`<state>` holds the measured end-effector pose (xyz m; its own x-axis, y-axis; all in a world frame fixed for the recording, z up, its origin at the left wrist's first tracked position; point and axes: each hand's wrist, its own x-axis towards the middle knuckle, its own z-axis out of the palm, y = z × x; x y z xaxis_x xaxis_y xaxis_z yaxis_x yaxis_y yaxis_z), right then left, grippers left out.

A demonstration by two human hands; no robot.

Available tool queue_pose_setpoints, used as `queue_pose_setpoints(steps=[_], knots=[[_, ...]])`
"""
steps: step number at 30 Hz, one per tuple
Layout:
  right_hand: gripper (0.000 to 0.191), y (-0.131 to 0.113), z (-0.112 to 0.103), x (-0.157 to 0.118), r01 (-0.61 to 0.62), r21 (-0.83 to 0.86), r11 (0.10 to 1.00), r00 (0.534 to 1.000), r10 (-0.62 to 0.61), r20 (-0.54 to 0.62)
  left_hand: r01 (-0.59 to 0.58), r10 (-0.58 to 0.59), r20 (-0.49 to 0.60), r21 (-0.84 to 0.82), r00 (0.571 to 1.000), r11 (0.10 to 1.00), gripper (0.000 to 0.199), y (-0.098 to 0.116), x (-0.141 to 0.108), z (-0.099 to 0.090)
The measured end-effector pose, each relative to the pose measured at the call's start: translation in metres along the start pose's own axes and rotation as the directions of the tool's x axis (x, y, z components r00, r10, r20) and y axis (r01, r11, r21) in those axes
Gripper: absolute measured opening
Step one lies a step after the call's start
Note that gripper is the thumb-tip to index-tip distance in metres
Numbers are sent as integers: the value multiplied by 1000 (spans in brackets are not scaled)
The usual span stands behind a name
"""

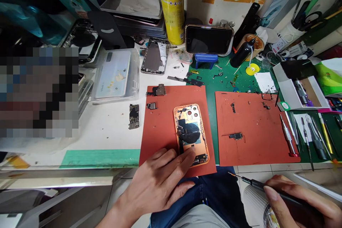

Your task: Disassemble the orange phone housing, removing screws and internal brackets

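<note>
An orange phone housing (196,133), its inside facing up with a black round coil and small parts in it, lies on the left red mat (157,128). My left hand (162,174) rests on the housing's lower left, fingers stretched out flat and thumb apart. At the lower right, past the table edge, my right hand (296,201) grips a thin black screwdriver (258,184), its slim coppery tip pointing left toward the mats. A camera module (159,89) and a smaller module (151,105) lie at the mat's upper left. Left of the mat lies a logic board (134,116).
A second red mat (256,128) carries small parts and a silver screwdriver (288,135). Tweezers and other tools lie along the right. Behind stand a phone (209,39) on a blue stand (205,60), a spray can (172,10) and a black bottle (242,54).
</note>
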<state>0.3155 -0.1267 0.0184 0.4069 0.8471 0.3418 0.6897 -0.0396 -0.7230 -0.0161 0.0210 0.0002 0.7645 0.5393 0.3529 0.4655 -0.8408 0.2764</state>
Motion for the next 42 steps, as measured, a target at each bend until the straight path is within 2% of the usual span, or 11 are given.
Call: queue_pose_setpoints(steps=[4,6,8,11,14,18,21,28,32,37,42], knots=[[29,-22,6,3,2,11,1000,995,-1,-98,19,-19,26,14,999,1000,47,2,-1,-1],[30,-34,9,3,11,-1,1000,981,-11,-193,46,-44,64,-22,997,999,48,3,0,-9],[31,-41,11,1,2,-5,1000,976,-3,-218,64,-55,101,-83,993,994,49,3,2,-23],[32,-37,7,-3,-10,32,999,971,17,-239,7,2,129,-72,992,997,59,-5,11,-46],[34,-26,1,0,-45,93,995,958,69,-280,-92,76,158,99,985,991,76,-23,28,-55],[36,-11,-7,26,-100,125,987,922,139,-361,-290,264,161,170,951,942,90,-48,51,-37],[33,1,-8,58,-112,108,988,897,147,-417,-359,335,169,144,927,922,98,-60,60,-18],[32,34,11,123,-113,23,993,939,115,-323,-391,359,238,100,902,915,93,-78,60,1],[30,37,19,133,-102,11,995,967,102,-232,-365,349,147,104,926,925,92,-76,68,3],[26,37,21,130,-125,-10,992,967,119,-224,-419,397,207,74,894,905,92,-78,75,-2],[29,38,23,129,-147,4,989,962,144,-233,-345,336,123,54,934,937,88,-90,60,20]])
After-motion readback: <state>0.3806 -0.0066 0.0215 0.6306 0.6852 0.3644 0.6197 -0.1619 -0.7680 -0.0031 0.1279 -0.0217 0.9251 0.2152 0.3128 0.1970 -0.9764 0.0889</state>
